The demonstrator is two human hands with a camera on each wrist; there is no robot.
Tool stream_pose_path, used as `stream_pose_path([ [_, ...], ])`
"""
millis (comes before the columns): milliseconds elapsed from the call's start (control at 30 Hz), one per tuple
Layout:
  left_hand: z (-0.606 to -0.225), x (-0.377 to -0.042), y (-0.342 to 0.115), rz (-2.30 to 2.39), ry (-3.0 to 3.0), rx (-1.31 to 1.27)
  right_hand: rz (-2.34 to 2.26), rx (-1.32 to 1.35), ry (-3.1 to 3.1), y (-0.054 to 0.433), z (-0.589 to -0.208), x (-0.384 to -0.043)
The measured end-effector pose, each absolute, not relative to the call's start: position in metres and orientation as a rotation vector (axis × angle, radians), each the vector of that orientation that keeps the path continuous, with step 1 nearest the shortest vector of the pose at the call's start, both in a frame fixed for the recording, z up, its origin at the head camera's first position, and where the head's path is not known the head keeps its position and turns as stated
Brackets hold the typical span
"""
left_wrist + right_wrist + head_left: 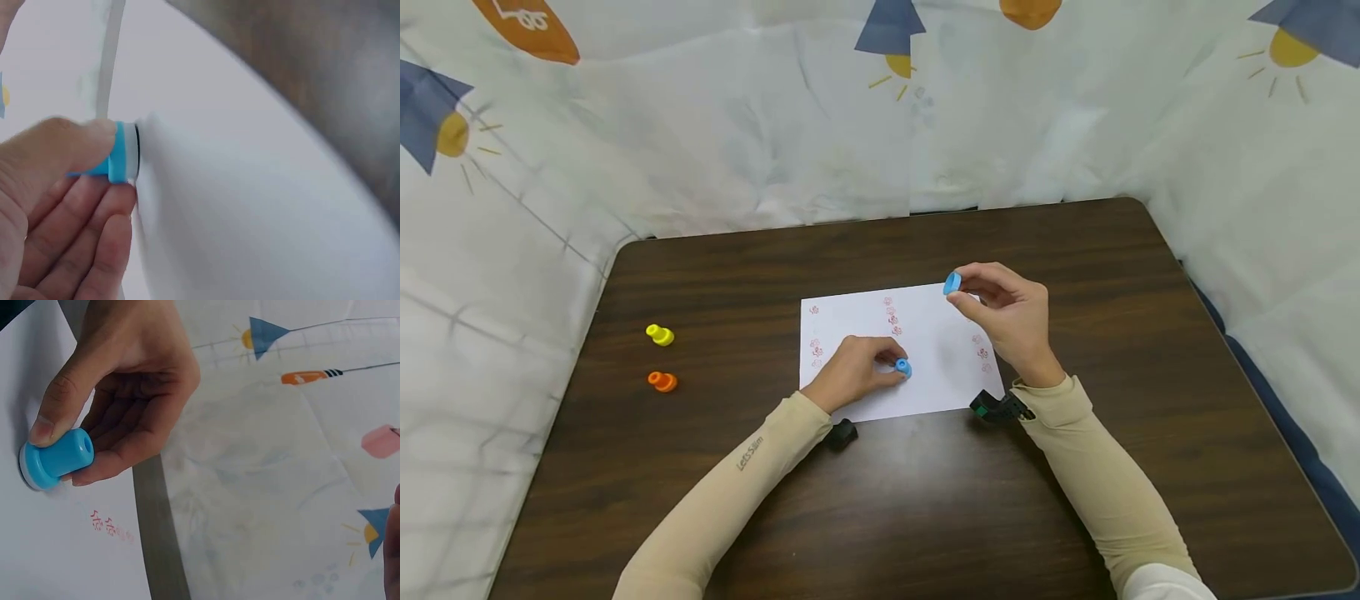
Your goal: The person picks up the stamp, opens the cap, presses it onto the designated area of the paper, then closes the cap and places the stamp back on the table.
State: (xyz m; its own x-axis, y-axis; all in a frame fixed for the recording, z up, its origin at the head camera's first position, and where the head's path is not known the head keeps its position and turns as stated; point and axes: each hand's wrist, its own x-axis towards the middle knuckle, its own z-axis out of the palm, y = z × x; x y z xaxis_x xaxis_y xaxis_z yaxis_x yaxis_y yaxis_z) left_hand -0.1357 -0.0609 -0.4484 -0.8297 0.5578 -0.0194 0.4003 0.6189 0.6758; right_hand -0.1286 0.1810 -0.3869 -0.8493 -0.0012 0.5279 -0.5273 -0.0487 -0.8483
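Observation:
My left hand (pixel 856 368) pinches a small light-blue self-inking stamp (pixel 903 367) between thumb and fingers. Its wide end faces the white paper (pixel 936 358); in the left wrist view the stamp (pixel 117 153) is right at the sheet, and I cannot tell whether it touches. Red stamped marks (pixel 109 526) show on the paper beside it in the right wrist view, and more stand in columns on the sheet. Over the paper's far right corner, my right hand (pixel 1011 317) holds a light-blue cap (pixel 952 283) raised between thumb and fingertips.
A yellow stamp (pixel 660 335) and an orange stamp (pixel 662 382) lie on the left of the dark wooden table (pixel 925 508). A white printed curtain (pixel 760 142) hangs behind the table and along its sides. Black wrist cameras (pixel 1000 407) sit under both wrists.

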Motion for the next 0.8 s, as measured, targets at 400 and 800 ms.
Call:
stream_pose_path([
  [400,-0.4510,-0.1376,-0.0622,1.029,2.572,0.732,1.927,0.576,-1.859,0.1854,-0.3836,-0.1293],
  [800,-0.4501,-0.1372,-0.0646,1.073,2.585,0.742,1.946,0.565,-1.838,0.1871,-0.3844,-0.1296],
])
